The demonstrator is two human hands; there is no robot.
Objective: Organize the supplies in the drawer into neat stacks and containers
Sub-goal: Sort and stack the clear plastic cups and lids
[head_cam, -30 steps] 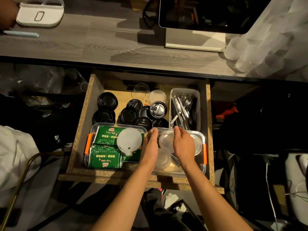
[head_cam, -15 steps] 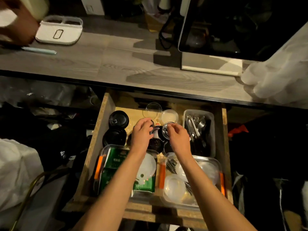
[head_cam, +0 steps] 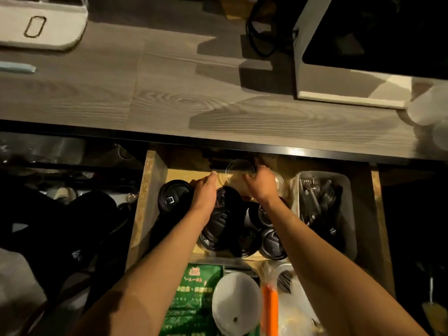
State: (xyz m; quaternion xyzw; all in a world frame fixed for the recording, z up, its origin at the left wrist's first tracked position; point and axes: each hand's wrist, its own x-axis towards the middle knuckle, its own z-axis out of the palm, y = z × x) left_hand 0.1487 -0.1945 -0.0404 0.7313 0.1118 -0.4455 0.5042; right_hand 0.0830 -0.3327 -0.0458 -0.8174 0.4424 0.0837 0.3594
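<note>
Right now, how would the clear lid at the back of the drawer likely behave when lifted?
The clear lid looks thin and see-through, so probably very light and a bit flexible. Its glossy rim suggests it may slip. The right hand reaches it at one edge.

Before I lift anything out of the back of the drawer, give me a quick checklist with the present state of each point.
1. Right hand on the clear lid: ok, fingers curl at its rim.
2. Left hand free: cannot tell, fingertips blurred beside the black lids.
3. Black lids stacked neatly: not ok, several lie loose and overlapping.
4. Cutlery bin clear of the hands: ok, it sits apart at the right.
5. Drawer open enough: ok, the back row shows.
</note>
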